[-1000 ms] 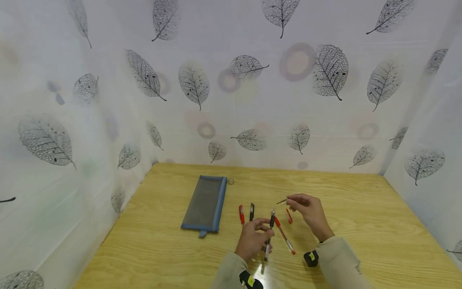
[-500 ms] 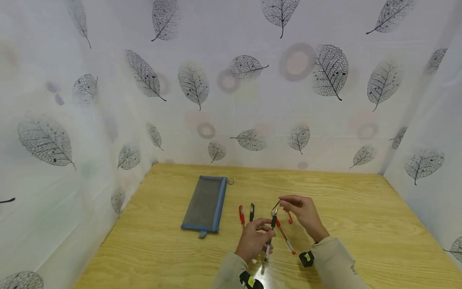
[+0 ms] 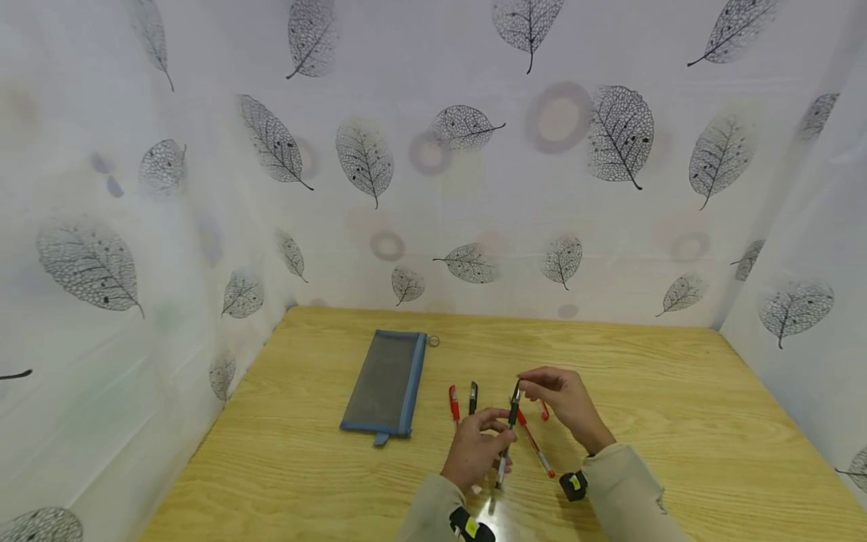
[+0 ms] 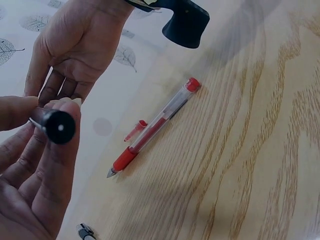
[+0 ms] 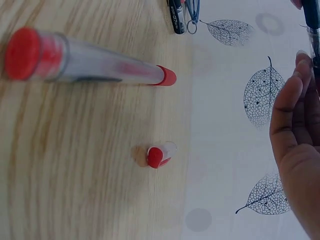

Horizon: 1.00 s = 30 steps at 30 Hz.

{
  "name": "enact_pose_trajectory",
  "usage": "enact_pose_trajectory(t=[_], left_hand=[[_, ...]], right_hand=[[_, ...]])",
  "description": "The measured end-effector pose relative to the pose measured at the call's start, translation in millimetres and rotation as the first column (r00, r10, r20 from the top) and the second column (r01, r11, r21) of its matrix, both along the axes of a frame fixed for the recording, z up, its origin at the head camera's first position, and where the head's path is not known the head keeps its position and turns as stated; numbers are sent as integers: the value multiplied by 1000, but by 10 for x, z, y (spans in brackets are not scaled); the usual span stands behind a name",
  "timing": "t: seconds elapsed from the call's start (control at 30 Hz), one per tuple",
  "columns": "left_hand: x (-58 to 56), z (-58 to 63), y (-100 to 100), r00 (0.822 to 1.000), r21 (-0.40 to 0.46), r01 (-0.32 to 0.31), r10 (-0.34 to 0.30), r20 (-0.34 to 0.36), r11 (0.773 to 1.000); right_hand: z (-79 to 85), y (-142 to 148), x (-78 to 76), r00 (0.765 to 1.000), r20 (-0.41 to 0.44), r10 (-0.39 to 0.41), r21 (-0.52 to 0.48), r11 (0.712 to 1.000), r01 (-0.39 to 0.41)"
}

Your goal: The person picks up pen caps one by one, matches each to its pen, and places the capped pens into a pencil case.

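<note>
In the head view my left hand grips a clear-barrelled black gel pen, tilted tip up, between thumb and fingers. My right hand pinches a small black pen cap over the pen's tip. The right wrist view has the cap at its right edge, lined up with the pen's black grip; how far on it sits I cannot tell. The left wrist view looks onto the pen's black end. Below the hands lies an uncapped red gel pen, beside its loose red cap.
A grey mesh zip pouch with blue edging lies to the left on the wooden table. Between it and my left hand are another red pen and a black pen, partly hidden. Leaf-printed curtains surround the table.
My right hand has moved left with the black cap, bringing it from beside the pen onto its tip. My left hand and the pen have stayed nearly still.
</note>
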<state>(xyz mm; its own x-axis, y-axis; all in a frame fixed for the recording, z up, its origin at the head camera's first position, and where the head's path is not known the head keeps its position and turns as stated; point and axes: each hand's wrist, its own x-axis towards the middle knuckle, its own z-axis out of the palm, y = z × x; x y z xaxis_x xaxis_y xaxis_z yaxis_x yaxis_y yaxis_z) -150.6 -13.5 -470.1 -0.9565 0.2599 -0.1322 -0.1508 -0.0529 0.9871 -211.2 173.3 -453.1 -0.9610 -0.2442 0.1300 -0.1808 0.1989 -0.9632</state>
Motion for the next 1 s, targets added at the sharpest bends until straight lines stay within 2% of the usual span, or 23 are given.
enact_pose_trajectory(t=[0.37,0.77,1.0], left_hand=[[10,-16,5,1000,37,-14,15,-6,999],[38,-47,104,991,92,-119,113,67,989],[54,-74,139,985,157,-156,141,103,975]], right_hand=[[11,4,19,999,-7,49,-4,999,-49],[-60,33,25,998,17,57,-44,997,-56],[-61,47,30,995,-22,99,-47,994,-100]])
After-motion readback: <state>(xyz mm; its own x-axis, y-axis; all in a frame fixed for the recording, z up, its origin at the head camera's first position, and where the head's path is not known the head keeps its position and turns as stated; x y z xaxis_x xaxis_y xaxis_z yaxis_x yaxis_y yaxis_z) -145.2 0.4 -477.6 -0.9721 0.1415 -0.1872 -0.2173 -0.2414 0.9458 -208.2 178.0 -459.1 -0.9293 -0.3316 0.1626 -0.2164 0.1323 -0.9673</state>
